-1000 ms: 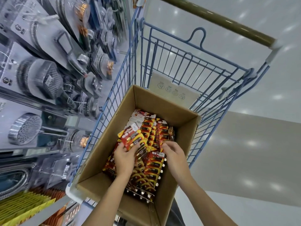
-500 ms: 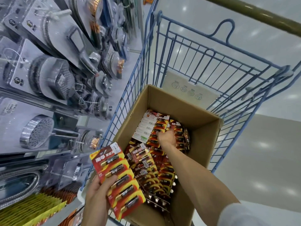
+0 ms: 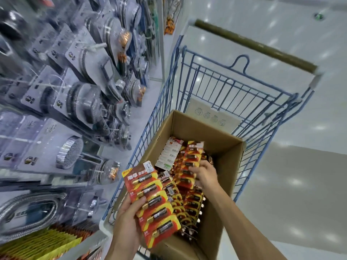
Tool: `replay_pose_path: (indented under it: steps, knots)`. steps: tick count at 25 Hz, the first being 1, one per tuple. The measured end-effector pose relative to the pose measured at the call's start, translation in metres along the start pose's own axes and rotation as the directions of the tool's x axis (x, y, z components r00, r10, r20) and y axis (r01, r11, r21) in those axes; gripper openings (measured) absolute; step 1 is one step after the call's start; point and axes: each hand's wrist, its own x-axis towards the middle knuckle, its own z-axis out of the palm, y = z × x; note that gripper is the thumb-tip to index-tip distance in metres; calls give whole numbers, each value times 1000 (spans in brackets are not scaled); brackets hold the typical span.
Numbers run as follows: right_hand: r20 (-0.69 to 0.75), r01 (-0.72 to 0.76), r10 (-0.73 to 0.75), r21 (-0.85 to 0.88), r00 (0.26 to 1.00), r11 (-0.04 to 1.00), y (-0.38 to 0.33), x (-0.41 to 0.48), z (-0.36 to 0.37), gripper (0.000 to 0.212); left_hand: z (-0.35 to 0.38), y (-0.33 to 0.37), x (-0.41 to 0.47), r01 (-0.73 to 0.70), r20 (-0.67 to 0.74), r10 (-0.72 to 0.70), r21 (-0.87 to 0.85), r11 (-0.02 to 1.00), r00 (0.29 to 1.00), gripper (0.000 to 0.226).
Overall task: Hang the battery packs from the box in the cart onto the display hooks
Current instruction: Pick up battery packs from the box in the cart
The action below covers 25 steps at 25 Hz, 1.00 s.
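An open cardboard box [image 3: 223, 186] sits in the blue wire cart [image 3: 234, 91] and holds several red and yellow battery packs [image 3: 187, 199]. My left hand [image 3: 127, 220] grips a long strip of battery packs [image 3: 152, 203] over the box's near left corner, thumb across its front. My right hand [image 3: 203, 174] reaches into the box and grips a second strip of battery packs [image 3: 187, 166], lifted above the pile.
Display hooks on the left carry packaged shower heads [image 3: 69, 152] and hoses [image 3: 32, 209]. Yellow and orange packs [image 3: 37, 243] hang at the lower left. The cart's brown handle [image 3: 253, 45] lies at the far end. Pale shop floor [image 3: 291, 184] lies to the right.
My left hand has lifted its strip out of the box and holds it at the near left corner. My right hand has reached deeper into the box and raised another strip.
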Motion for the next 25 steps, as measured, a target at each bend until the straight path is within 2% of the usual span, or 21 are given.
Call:
replay_pose_path:
  steps: [3,6,10,13,14,17,21,25]
  knots:
    - [126,58,-73,118,989,991,-6,-86,-26,34,3,15,-21,-51,108,47,36,998,993,36]
    - [200,111,-141,153,970,982,-5,-163,-46,43,0,25,-45,-117,205,97,88,989,974,46]
    - [302,162,-230,234,925,959,0,-234,-66,50,-11,28,-89,-188,246,156,114,976,957,47]
    - [410,176,-285,283,867,943,4,-265,-73,62,-24,19,-135,-253,240,233,54,966,942,46]
    - [443,188,-304,287,843,939,5,-275,-74,60,-29,13,-150,-283,226,268,35,959,937,45]
    - [551,239,-326,226,768,944,13,-301,-73,39,-51,-14,-197,-392,126,391,-14,920,912,42]
    - [662,367,-347,116,664,923,37,-339,-59,40,-98,-52,-256,-531,-68,528,-26,847,846,40]
    - [785,432,-276,12,555,902,74,-377,-29,37,-154,-87,-310,-630,-264,588,-115,768,765,39]
